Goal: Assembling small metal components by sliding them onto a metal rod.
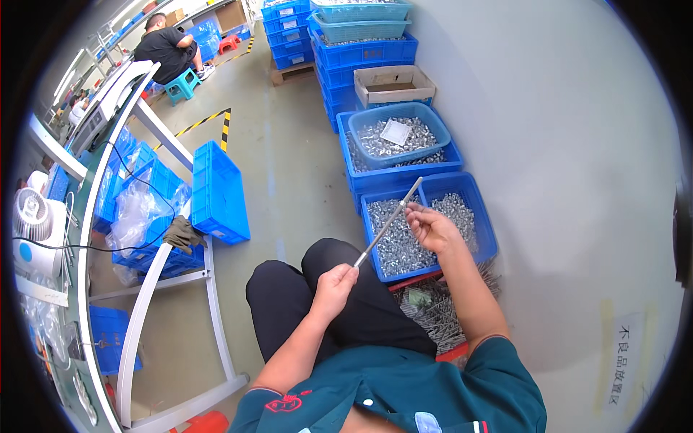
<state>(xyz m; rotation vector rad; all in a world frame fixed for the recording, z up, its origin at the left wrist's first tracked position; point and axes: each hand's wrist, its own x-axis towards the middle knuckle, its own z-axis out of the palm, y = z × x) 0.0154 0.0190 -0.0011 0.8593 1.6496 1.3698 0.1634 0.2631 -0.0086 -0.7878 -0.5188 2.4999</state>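
Observation:
A slim metal rod (378,239) slants up and to the right in front of my knees. My left hand (333,290) is closed around its lower end. Near the upper end, my right hand (431,225) has its fingers pinched at a small silver piece (402,205) on the rod; its exact kind is too small to tell. Just beyond and below the right hand stands a blue divided bin (482,216) with many small metal parts (393,249) in both compartments. Under it, a red crate (453,353) holds many thin metal rods (440,317).
A light-blue basket (438,130) of metal parts sits in another blue bin, with stacked crates (372,54) behind. On the left are a workbench frame (144,325), an upright blue crate (219,191), a brown glove (183,234) and a fan (35,215). A person (170,47) sits far off.

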